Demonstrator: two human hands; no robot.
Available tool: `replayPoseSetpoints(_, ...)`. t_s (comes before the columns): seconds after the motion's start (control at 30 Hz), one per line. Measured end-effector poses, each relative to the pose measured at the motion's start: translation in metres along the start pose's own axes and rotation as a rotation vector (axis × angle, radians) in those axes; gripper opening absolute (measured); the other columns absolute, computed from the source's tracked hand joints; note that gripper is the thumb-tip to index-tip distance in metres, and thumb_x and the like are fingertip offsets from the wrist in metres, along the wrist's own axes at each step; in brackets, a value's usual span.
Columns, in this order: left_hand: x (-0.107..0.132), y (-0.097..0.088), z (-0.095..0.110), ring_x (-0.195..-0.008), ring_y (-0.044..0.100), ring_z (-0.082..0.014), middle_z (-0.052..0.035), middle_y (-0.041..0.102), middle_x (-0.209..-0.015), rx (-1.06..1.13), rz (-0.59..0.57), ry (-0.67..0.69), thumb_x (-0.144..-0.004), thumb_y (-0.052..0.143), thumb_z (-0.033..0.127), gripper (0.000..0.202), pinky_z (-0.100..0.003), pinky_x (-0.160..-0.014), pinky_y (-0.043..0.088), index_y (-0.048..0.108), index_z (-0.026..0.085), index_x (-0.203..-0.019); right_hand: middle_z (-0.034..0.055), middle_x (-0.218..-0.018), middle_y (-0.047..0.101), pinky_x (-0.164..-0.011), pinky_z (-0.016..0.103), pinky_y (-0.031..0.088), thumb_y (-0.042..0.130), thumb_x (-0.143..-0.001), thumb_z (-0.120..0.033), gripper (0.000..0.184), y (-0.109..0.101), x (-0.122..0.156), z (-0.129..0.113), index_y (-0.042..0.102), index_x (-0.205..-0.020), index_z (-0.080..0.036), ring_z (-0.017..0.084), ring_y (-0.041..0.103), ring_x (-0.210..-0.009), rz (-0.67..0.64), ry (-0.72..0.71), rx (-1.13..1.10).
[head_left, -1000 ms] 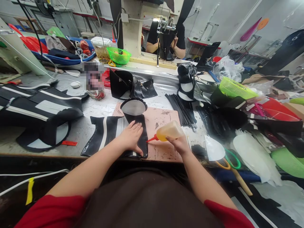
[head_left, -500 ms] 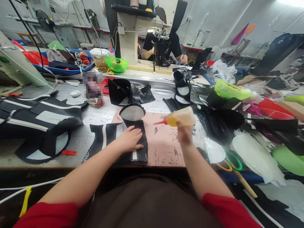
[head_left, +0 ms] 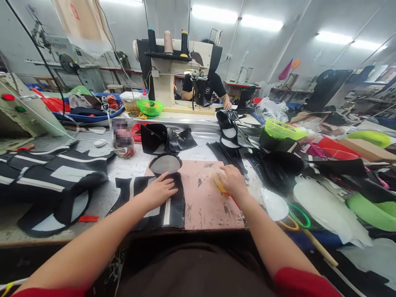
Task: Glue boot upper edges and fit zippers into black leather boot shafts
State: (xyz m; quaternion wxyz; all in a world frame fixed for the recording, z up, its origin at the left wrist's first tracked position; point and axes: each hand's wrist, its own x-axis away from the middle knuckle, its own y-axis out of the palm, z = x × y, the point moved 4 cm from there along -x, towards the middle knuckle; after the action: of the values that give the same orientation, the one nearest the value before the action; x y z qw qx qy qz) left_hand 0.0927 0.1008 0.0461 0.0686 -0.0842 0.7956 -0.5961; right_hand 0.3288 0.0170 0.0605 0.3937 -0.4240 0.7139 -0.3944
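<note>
At 11 o'clock, pale sewing machine (head_left: 163, 88) with 3 thread spools (head_left: 168, 43) on a black rack; 12 o'clock, co-worker (head_left: 217, 84) in dark shirt behind it; 10 o'clock, bright green basket (head_left: 148, 113); 8 o'clock, red strip (head_left: 88, 219); 3 o'clock, yellow-green mesh basket (head_left: 284, 130); 4 o'clock, wooden handle (head_left: 323, 250), sloping down rightward.

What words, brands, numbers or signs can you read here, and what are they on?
No text can be read for certain.
Red mark on the pale hanging sheet: too small and blurred.
White mark on a black shirt or the boot before it, I cannot tell which: too small to read.
Bottle in the right hand: no lettering shows.
</note>
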Motion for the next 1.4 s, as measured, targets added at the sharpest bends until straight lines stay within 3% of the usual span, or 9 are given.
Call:
replayPoseSetpoints(0.03,0.002,-0.001,0.001,-0.107,0.053,-0.0182,-0.0030,0.066,-0.100,0.002,0.007,-0.007,-0.084,0.045,0.018,0.026,-0.041,-0.105,0.022,0.062,0.025,-0.102,0.0125,-0.106,0.057,-0.091,0.037,0.036,0.037,-0.084,-0.028,0.035,0.006,0.004,-0.013,0.057,-0.109,-0.013,0.023,0.051,-0.102,-0.029,-0.073,-0.064)
replayPoseSetpoints(0.1,0.004,-0.002,0.002,-0.107,0.053,-0.0187,-0.0034,0.066,-0.100,-0.005,0.013,-0.017,-0.083,0.047,0.017,0.026,-0.042,-0.105,0.022,0.062,0.024,-0.102,0.0097,-0.110,0.057,-0.093,0.034,0.035,0.035,-0.084,-0.024,0.036,0.025,0.009,-0.041,0.055,-0.112,-0.015,0.020,0.050,-0.104,-0.214,-0.171,-0.180)
replayPoseSetpoints(0.2,0.003,-0.004,0.004,-0.105,0.054,-0.0178,-0.0024,0.067,-0.099,-0.020,0.010,-0.029,-0.083,0.045,0.016,0.027,-0.041,-0.105,0.023,0.063,0.026,-0.101,0.0102,-0.130,0.042,-0.100,0.035,0.028,0.035,-0.083,-0.023,0.043,0.053,0.008,-0.074,0.048,-0.123,-0.018,0.021,0.038,-0.119,-0.419,-0.142,-0.202)
replayPoseSetpoints(0.3,0.001,-0.003,0.004,-0.104,0.055,-0.0166,-0.0006,0.067,-0.099,-0.025,-0.012,-0.038,-0.083,0.046,0.014,0.028,-0.040,-0.105,0.023,0.063,0.027,-0.101,0.0126,-0.140,0.028,-0.103,0.044,0.020,0.035,-0.081,-0.023,0.046,0.071,-0.003,-0.090,0.044,-0.126,-0.018,0.026,0.025,-0.128,-0.435,-0.066,-0.167)
replayPoseSetpoints(0.5,0.002,0.002,0.002,-0.106,0.054,-0.0167,0.0004,0.066,-0.102,-0.025,-0.029,-0.043,-0.082,0.047,0.014,0.030,-0.041,-0.104,0.023,0.061,0.028,-0.105,0.0101,-0.145,0.020,-0.102,0.054,0.010,0.030,-0.081,-0.024,0.049,0.089,-0.016,-0.095,0.040,-0.129,-0.023,0.029,0.017,-0.132,-0.468,-0.034,-0.161)
replayPoseSetpoints(0.87,0.003,0.005,0.002,-0.102,0.055,-0.0151,0.0008,0.067,-0.099,0.000,0.004,-0.042,-0.082,0.046,0.014,0.030,-0.039,-0.105,0.020,0.062,0.029,-0.102,0.0087,-0.147,0.015,-0.104,0.051,0.008,0.034,-0.077,-0.023,0.057,0.086,-0.003,-0.097,0.032,-0.135,-0.023,0.027,0.013,-0.133,-0.466,-0.079,-0.160)
replayPoseSetpoints(1.07,0.004,0.004,0.002,-0.105,0.054,-0.0162,-0.0007,0.066,-0.101,0.041,0.019,-0.042,-0.082,0.044,0.011,0.030,-0.040,-0.105,0.019,0.061,0.025,-0.103,0.0068,-0.145,0.021,-0.106,0.048,0.004,0.037,-0.077,-0.019,0.038,0.065,0.016,-0.099,0.058,-0.109,-0.023,0.022,0.016,-0.133,-0.353,-0.214,-0.197)
replayPoseSetpoints(1.17,0.005,0.004,-0.001,-0.104,0.055,-0.0137,0.0000,0.067,-0.098,0.068,0.033,-0.067,-0.081,0.043,0.008,0.028,-0.036,-0.106,0.018,0.063,0.022,-0.094,0.0042,-0.143,0.028,-0.107,0.047,0.006,0.039,-0.079,-0.020,0.031,0.058,0.037,-0.102,0.063,-0.098,-0.024,0.020,0.020,-0.131,-0.346,-0.295,-0.201)
replayPoseSetpoints(1.4,0.002,0.004,-0.001,-0.100,0.056,-0.0125,-0.0012,0.067,-0.097,0.073,0.046,-0.080,-0.079,0.043,0.008,0.025,-0.033,-0.105,0.020,0.064,0.021,-0.085,0.0123,-0.145,0.020,-0.105,0.053,0.000,0.044,-0.082,-0.036,0.045,0.059,0.093,-0.125,0.049,-0.123,-0.017,0.026,0.008,-0.134,-0.443,-0.582,-0.071)
